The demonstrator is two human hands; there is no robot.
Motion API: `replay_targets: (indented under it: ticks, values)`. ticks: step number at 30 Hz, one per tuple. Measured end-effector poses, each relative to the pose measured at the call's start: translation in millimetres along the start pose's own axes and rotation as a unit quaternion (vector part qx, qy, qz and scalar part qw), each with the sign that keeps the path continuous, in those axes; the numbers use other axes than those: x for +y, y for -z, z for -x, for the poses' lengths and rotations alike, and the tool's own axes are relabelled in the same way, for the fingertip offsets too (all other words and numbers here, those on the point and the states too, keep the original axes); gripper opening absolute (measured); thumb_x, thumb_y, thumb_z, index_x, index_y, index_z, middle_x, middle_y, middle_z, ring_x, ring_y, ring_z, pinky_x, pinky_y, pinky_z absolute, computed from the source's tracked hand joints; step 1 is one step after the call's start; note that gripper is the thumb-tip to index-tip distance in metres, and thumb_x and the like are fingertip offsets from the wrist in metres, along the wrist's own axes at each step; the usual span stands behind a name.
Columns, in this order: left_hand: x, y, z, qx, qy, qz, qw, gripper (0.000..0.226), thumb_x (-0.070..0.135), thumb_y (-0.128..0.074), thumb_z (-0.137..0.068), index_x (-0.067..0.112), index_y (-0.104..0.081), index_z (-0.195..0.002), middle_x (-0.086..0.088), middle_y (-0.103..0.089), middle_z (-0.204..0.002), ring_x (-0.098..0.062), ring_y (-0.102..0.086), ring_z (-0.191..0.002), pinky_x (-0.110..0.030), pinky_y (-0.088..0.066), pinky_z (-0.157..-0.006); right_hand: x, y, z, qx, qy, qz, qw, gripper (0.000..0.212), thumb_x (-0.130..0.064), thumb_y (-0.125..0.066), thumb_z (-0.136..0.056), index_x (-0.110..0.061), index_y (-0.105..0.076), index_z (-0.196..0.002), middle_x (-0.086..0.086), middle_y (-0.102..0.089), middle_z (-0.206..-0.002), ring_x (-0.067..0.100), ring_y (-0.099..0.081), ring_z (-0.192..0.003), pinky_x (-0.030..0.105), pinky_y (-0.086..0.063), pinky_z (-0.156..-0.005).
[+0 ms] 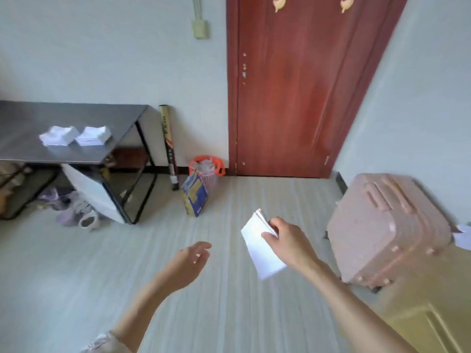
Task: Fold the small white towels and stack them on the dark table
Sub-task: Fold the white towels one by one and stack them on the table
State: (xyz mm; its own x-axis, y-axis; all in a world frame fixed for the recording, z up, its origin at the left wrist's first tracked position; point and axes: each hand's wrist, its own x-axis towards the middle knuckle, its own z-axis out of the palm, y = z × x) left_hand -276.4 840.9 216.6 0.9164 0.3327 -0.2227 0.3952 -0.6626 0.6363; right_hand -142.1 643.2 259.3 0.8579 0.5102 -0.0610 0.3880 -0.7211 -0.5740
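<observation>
Bright, even daylight w/ soft shadows. Whole frame slightly blurred. Wide-angle bend at edges, esp. door (305, 85) at 12–1 o'clock.
</observation>
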Motion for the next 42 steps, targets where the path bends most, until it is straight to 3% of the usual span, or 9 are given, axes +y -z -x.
replay_targets:
  ticks: [9,13,18,25,28,32,35,39,42]
  values:
    - [-169.8,195.5,-8.3,0.133,0.11,0.053,0.984,0.029,0.022,-0.041,-0.098,0.021,-0.055,-0.123,0.0,-0.063,-0.116,-0.017,-0.062,-0.103,-0.025,-0.045,-0.088,-245.1,-107.6,-115.5,-0.069,0.169,-0.022,0.983,0.031,-0.026,-0.051,-0.088,-0.025,-0.031,-0.064,-0.009,-0.042,-0.062,0.021,-0.045,-0.071,0.028,-0.032,-0.053]
    - [-219.9,254.5,-44.4,0.168,0.12,0.085,0.975,0.029,0.021,-0.04,-0.098,0.022,-0.055,-0.122,0.004,-0.061,-0.109,-0.014,-0.061,-0.096,-0.022,-0.044,-0.082,-325.8,-141.8,-181.7,-0.093,0.232,-0.004,0.968,0.02,-0.025,-0.052,-0.086,-0.021,-0.041,-0.07,-0.006,-0.043,-0.061,0.022,-0.047,-0.071,0.035,-0.038,-0.063]
    - [-292.3,335.8,-108.4,0.205,0.148,0.106,0.962,0.026,0.019,-0.043,-0.097,0.018,-0.058,-0.118,-0.003,-0.064,-0.108,-0.02,-0.062,-0.094,-0.028,-0.049,-0.083,-420.2,-189.8,-286.7,-0.124,0.303,-0.007,0.945,0.008,-0.021,-0.048,-0.09,-0.015,-0.048,-0.084,-0.005,-0.049,-0.072,0.021,-0.047,-0.072,0.032,-0.036,-0.062]
    - [-369.2,434.1,-170.7,0.233,0.191,0.227,0.926,0.028,0.028,-0.046,-0.096,0.021,-0.053,-0.123,-0.003,-0.063,-0.114,-0.013,-0.061,-0.096,-0.019,-0.046,-0.072,-538.6,-253.0,-401.2,-0.174,0.342,-0.018,0.923,0.006,-0.017,-0.044,-0.092,-0.015,-0.049,-0.095,-0.002,-0.056,-0.08,0.022,-0.05,-0.074,0.03,-0.036,-0.062]
    - [-408.1,464.8,-197.2,0.231,0.191,0.373,0.878,0.028,0.04,-0.05,-0.092,0.025,-0.055,-0.116,-0.002,-0.061,-0.115,-0.012,-0.061,-0.099,-0.026,-0.051,-0.079,-585.6,-286.0,-439.8,-0.206,0.333,-0.065,0.918,0.005,-0.016,-0.048,-0.091,-0.014,-0.05,-0.095,-0.007,-0.053,-0.075,0.017,-0.047,-0.074,0.026,-0.036,-0.064]
    - [-476.8,513.8,-251.2,0.201,0.164,0.555,0.79,0.072,0.067,-0.057,-0.074,0.022,-0.05,-0.129,-0.004,-0.058,-0.127,-0.021,-0.06,-0.112,-0.04,-0.053,-0.088,-644.5,-333.7,-493.7,-0.253,0.285,-0.167,0.909,0.01,-0.011,-0.053,-0.089,-0.012,-0.054,-0.099,-0.003,-0.057,-0.086,0.014,-0.053,-0.081,0.021,-0.04,-0.068]
    - [-517.6,557.7,-293.5,0.176,0.128,0.63,0.745,0.061,0.064,-0.047,-0.076,0.026,-0.052,-0.125,0.0,-0.062,-0.125,-0.023,-0.059,-0.114,-0.042,-0.05,-0.089,-682.2,-372.9,-535.2,-0.267,0.232,-0.225,0.908,0.008,-0.013,-0.055,-0.089,-0.013,-0.053,-0.096,-0.001,-0.06,-0.09,0.017,-0.057,-0.087,0.022,-0.043,-0.073]
    - [-565.3,610.2,-330.6,0.157,0.091,0.643,0.744,0.04,0.044,-0.045,-0.087,0.017,-0.058,-0.114,0.0,-0.069,-0.111,-0.02,-0.067,-0.098,-0.031,-0.055,-0.069,-719.1,-429.0,-582.6,-0.262,0.149,-0.266,0.916,0.009,-0.02,-0.056,-0.09,-0.018,-0.053,-0.098,0.004,-0.062,-0.106,0.019,-0.061,-0.102,0.034,-0.048,-0.087]
    - [-599.0,644.1,-357.9,0.178,0.142,0.57,0.789,0.024,0.031,-0.045,-0.096,0.009,-0.054,-0.095,-0.002,-0.06,-0.077,-0.01,-0.06,-0.053,-0.02,-0.044,-0.04,-737.8,-463.9,-612.9,-0.274,0.087,-0.269,0.919,0.017,-0.025,-0.056,-0.092,-0.018,-0.05,-0.106,-0.001,-0.06,-0.111,0.014,-0.059,-0.105,0.028,-0.05,-0.082]
